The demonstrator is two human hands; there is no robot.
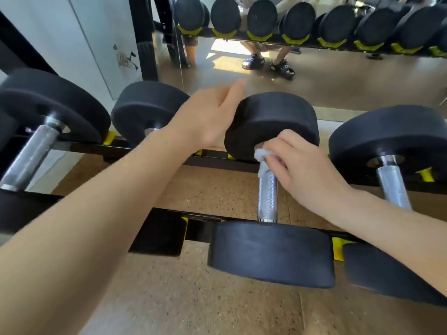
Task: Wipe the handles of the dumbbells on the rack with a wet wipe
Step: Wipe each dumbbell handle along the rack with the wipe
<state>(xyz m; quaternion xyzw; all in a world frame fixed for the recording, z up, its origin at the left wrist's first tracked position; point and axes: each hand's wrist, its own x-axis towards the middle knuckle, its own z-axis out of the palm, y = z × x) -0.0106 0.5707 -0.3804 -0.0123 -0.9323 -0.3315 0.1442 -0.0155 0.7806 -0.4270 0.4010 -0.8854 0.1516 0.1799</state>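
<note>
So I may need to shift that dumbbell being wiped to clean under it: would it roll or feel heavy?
The dumbbell probably feels heavy: its black heads are thick against the slim handle. The round heads could roll once off the rack, whose yellow cradles seem to hold them. The knurled metal should grip well, though the wet wipe may leave it slick.

Colours and patterns at the dumbbell rack

Dumbbell heads (271,124): matte black. Handle (267,197): bright silver with fine cross-hatched knurling. Wet wipe (262,157): white. Rack rails (217,163): black, fitted with yellow cradles (338,247). Floor (217,298): tan with dark speckles. Wall panel (72,32): pale grey-white. Sandals (252,61) in the mirror: black.
</note>
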